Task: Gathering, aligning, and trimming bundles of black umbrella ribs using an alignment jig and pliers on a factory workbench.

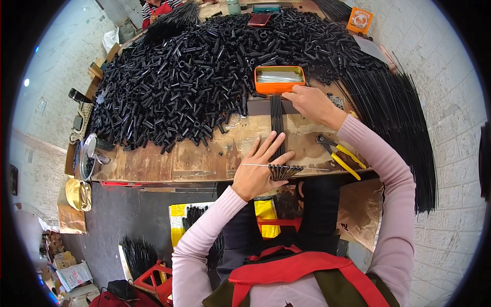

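A row of thin black rods (276, 115) lies side by side on the wooden table, pointing away from me. My left hand (258, 166) rests flat across their near part, fingers stretched and spread. The rods' near ends (284, 172) stick out beside its thumb at the table edge. A thin pale wire (314, 168) runs crosswise at this hand; how it is held does not show clearly. At the rods' far ends, my right hand (313, 105) has its fingertips pinched together, and what is between them is too small to make out. Just beyond it stands an orange tin (280, 88) with thin silvery pins inside.
A big heap of short black tubes (194, 77) covers the table's far and left parts. Yellow-handled pliers (343, 156) lie right of my left hand. Long black rods (391, 112) are piled along the right edge. Another person (158, 9) is at the far left.
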The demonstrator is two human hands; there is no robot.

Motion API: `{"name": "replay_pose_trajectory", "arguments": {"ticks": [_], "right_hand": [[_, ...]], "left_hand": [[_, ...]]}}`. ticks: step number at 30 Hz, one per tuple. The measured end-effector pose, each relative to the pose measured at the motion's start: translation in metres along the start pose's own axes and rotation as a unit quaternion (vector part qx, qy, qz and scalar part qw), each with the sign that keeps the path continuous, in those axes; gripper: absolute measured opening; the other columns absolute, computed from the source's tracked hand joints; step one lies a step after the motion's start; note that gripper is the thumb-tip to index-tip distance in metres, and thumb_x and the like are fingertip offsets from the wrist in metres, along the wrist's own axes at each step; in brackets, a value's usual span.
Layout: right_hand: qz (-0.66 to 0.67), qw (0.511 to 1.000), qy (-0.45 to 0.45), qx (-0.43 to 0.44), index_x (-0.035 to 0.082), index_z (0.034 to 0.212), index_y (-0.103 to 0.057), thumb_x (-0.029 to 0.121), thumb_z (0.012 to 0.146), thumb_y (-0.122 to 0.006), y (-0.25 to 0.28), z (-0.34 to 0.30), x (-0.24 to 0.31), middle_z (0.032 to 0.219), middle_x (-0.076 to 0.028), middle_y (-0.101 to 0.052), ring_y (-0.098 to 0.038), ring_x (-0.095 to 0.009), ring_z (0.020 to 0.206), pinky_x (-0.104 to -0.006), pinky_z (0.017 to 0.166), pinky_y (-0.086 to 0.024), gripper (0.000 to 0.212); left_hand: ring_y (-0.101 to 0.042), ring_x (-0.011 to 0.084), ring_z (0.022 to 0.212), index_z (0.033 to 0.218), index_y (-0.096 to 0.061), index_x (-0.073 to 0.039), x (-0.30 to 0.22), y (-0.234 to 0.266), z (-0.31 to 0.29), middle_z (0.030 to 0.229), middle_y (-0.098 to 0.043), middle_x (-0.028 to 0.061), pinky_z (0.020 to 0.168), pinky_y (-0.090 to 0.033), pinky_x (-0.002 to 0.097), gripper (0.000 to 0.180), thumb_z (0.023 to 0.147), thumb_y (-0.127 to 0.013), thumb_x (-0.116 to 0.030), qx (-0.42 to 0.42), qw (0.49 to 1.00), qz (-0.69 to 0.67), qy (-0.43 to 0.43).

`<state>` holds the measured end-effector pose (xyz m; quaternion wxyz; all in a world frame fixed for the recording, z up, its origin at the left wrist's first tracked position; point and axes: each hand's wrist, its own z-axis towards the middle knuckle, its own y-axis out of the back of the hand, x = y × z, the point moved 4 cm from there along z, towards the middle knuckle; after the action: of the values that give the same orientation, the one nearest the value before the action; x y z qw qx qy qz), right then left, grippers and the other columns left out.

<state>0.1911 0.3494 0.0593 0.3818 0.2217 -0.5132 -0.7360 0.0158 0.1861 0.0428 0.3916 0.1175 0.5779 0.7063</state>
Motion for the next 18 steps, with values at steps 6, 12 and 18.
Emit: {"name": "replay_pose_trajectory", "arguments": {"ticks": [6,12,18], "right_hand": [[-0.008,1.000,0.020,-0.003,0.004,0.115,-0.065,0.003,0.084,-0.059,0.004,0.002,0.003,0.089,-0.011,-0.061,-0.064,-0.030,0.082,-0.0407,0.072,-0.054,0.032],[0.002,1.000,0.028,-0.003,0.003,0.113,-0.066,0.004,0.085,-0.059,0.000,0.007,0.001,0.090,-0.011,-0.063,-0.064,-0.031,0.084,-0.0406,0.072,-0.054,0.029],[0.065,0.998,-0.005,-0.008,0.000,0.101,-0.066,0.007,0.088,-0.061,-0.002,0.018,-0.007,0.093,-0.014,-0.067,-0.066,-0.032,0.087,-0.0400,0.075,-0.053,0.016]], "left_hand": [[-0.031,0.0337,0.146,0.138,-0.054,-0.023,0.001,0.000,-0.001,0.158,-0.032,0.0140,0.117,-0.029,0.0508,0.075,0.072,-0.080,-0.045,0.000,1.000,0.000,0.001],[-0.032,0.0339,0.145,0.139,-0.053,-0.023,0.002,0.001,-0.001,0.158,-0.032,0.0144,0.118,-0.028,0.0495,0.075,0.072,-0.079,-0.045,-0.001,1.000,0.004,0.001],[-0.032,0.0335,0.145,0.140,-0.053,-0.023,0.003,-0.001,-0.002,0.158,-0.032,0.0144,0.118,-0.027,0.0474,0.075,0.072,-0.078,-0.046,-0.009,1.000,0.000,-0.001]]}}
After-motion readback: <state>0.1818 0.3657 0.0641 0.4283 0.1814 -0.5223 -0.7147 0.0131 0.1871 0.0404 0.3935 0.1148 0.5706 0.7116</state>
